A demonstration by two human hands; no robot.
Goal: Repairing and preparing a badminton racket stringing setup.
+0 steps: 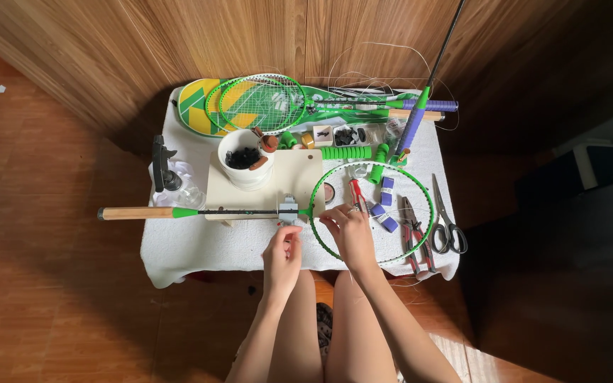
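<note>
A green badminton racket frame (420, 191) without strings lies on the white-covered table (193, 248), its wooden handle (136, 213) pointing left. A small metal clamp (289, 211) sits at the racket's throat. My left hand (283, 254) is at the table's front edge just below the clamp, fingertips pinched together near it; whether they hold a string is too small to tell. My right hand (350, 232) rests on the near left part of the frame's hoop, fingers curled over the rim.
A white cup (245, 159) of small dark parts stands on a pale board (289, 177). Pliers (413, 230), scissors (447, 223) and purple grip rolls (384, 206) lie on the right. Several strung green rackets (264, 103) and loose string lie at the back. A spray bottle (168, 177) stands left.
</note>
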